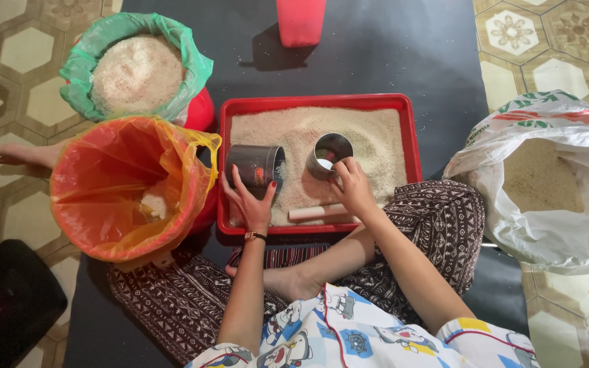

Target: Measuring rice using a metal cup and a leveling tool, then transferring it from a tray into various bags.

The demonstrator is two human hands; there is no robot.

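A red rectangular tray (412,129) full of white rice lies on a dark mat in front of me. My left hand (252,203) grips a dark metal can (253,167), tipped on its side over the tray's left part with its mouth toward the rice. My right hand (353,187) holds the rim of a shiny steel cup (328,154) standing in the rice at the tray's middle. A short pale wooden stick (316,212) lies in the rice near the tray's front edge, between my hands.
An orange bag-lined bucket (114,184) with a little rice stands left of the tray. Behind it is a green bag-lined bucket (138,71) full of rice. A white sack (547,184) of grain is at right. A red container (300,20) stands at the back. My crossed legs are below the tray.
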